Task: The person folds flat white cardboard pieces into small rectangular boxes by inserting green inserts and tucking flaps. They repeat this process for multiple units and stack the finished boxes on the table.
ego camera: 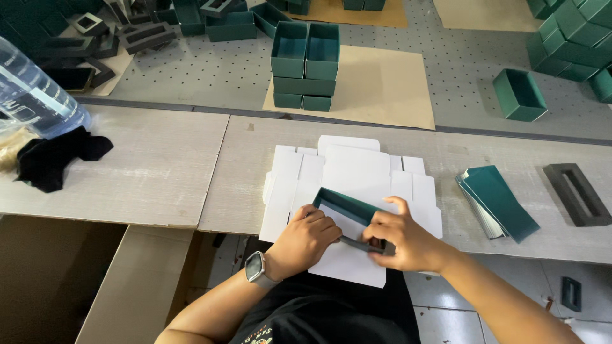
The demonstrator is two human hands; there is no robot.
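Head view is looking down on a grey wooden bench [159, 172], where a stack of flat white die-cut cardboard blanks [347, 172] is lying near the front edge; everything else is placed from that stack. On its near half, a dark green box tray [347, 205] is sitting tilted, open side up, between both hands. The left hand [310, 239], with a watch on its wrist, is curling over the tray's left end, fingers clenched on the wall and pressing down on the white card. The right hand [398, 239] is grasping the tray's near right wall, thumb and fingers pinching a dark strip along its edge; how firmly cannot be told.

Just right of the white stack, a pile of green flat sheets [497, 200] is fanning out, and further right a dark grey foam frame [577, 194] is lying flat. Behind the stack, across the seam, finished green boxes [305, 64] are standing piled on brown card. Far left of it, a black cloth [54, 159] is lying beside a clear water bottle [32, 92].

As a judgement: the tray is resting on a loose stack overhanging the bench edge, so uneven pressure could be sliding the top blank toward the lap, or creasing it. Pinching the thin wall too hard could be buckling its corner.
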